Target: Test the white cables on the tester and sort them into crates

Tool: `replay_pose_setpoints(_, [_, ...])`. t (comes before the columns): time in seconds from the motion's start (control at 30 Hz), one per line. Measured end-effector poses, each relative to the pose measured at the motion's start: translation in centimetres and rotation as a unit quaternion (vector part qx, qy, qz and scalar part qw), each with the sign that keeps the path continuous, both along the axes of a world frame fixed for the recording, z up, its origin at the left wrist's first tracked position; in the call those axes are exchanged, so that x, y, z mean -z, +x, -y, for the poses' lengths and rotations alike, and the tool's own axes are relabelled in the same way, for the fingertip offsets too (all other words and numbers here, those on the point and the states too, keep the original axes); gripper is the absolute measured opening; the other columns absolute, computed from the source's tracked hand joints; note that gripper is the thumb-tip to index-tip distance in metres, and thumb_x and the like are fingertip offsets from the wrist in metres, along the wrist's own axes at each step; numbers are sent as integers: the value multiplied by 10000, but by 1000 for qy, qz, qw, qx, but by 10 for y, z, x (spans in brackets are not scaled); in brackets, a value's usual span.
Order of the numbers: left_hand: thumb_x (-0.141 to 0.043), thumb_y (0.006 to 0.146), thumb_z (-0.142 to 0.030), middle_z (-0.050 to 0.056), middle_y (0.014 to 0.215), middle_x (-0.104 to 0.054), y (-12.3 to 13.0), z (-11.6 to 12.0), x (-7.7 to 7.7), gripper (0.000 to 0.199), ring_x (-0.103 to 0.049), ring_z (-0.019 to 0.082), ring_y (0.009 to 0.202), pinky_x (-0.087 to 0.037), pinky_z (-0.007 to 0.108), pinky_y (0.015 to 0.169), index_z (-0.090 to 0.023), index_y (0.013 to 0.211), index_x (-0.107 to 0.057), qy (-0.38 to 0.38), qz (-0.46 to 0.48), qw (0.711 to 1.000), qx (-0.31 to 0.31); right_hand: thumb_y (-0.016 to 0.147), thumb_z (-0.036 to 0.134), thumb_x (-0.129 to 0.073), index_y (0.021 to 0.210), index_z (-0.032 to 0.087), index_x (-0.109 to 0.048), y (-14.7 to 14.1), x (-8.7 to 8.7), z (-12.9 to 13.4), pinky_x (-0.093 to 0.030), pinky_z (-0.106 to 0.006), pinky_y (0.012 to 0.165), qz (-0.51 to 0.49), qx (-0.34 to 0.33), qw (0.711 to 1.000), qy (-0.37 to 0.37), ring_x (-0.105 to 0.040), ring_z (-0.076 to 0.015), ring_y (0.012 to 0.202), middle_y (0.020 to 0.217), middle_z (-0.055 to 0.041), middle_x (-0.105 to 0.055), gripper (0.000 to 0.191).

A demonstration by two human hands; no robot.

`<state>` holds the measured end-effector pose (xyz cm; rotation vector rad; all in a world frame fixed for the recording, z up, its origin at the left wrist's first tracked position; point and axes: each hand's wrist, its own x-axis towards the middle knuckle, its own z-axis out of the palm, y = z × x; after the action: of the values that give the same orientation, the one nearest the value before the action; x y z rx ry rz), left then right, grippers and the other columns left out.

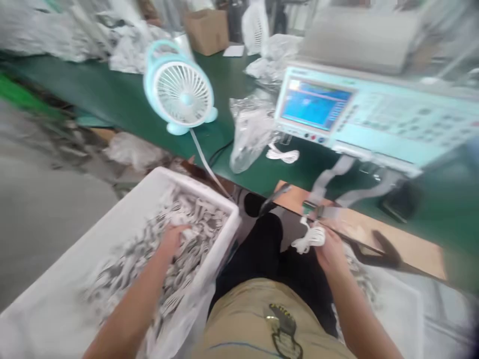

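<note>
My left hand (172, 240) reaches into the left bin (123, 214), grip too blurred to tell; my right hand (331, 248) pinches a cable (312, 238).

Workshop, prob. a factory floor for elec. goods. Ahead of both hands — L grip (175, 239) and R grip (331, 247) — runs a long green surface (108, 97) w/ a bench instrument (396, 117), screen lit, lots of btns, flat grey leads (329, 174) coming down toward the R grip. At the L grip, a big white bin (220, 254) w/ loads of bundled cables (204, 214). Well beyond the L grip: plastic-bagged stock (130, 50) plus a cardboard box (207, 32).
</note>
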<state>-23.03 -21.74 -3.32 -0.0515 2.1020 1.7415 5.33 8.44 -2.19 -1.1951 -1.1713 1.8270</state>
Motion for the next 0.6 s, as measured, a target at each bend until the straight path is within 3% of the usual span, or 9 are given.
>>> replay_pose_setpoints(0.1, [-708,551,-257,-43,499,-495,12,-28,-39,189,-469,126,481,-392,248,476,-198,654,-561,63,23,997,49,579,393,-748,683,173,-688,-4,-7,1,-429,-252,507,-34,4,998,-43,-543,-135,539,628,-23,-640,251])
replay_pose_setpoints(0.17, [-736,544,-265,-38,507,-511,41,-60,-57,229,-463,119,475,-368,231,454,-195,720,-608,64,37,990,116,586,401,-745,680,170,-691,-5,-10,2,-407,-240,498,-49,10,997,-51,-521,-125,527,619,-18,-632,255])
replay_pose_setpoints(0.23, [-746,555,-305,-25,521,-537,81,-102,-65,255,-464,107,465,-352,217,440,-171,744,-640,49,59,976,202,594,400,-742,683,165,-693,-5,-11,3,-391,-233,493,-58,10,997,-55,-505,-119,525,616,-16,-625,257])
replay_pose_setpoints(0.3, [-739,563,-353,-15,508,-542,120,-149,-62,284,-465,101,443,-339,212,423,-145,738,-656,58,86,958,269,605,400,-736,681,162,-688,-4,-12,5,-378,-232,489,-64,9,997,-52,-491,-117,519,603,-12,-613,254])
replay_pose_setpoints(0.43, [-725,566,-397,1,461,-529,163,-225,-40,299,-481,102,421,-363,218,429,-123,566,-603,95,119,949,277,618,412,-722,665,155,-662,-3,-11,4,-370,-238,493,-83,4,996,-44,-477,-118,504,576,-7,-590,269])
replay_pose_setpoints(0.5, [-729,560,-365,-4,449,-521,171,-243,-33,284,-478,100,409,-368,219,427,-125,540,-577,98,138,952,254,608,415,-726,648,152,-644,-5,-10,4,-363,-239,489,-94,8,994,-47,-465,-113,491,560,-1,-576,278])
replay_pose_setpoints(0.6, [-731,543,-282,-22,445,-511,180,-246,-33,236,-473,97,401,-365,217,423,-129,548,-551,105,171,954,222,593,407,-732,589,163,-590,-8,-9,9,-332,-230,467,-109,13,993,-53,-417,-94,453,510,28,-525,283])
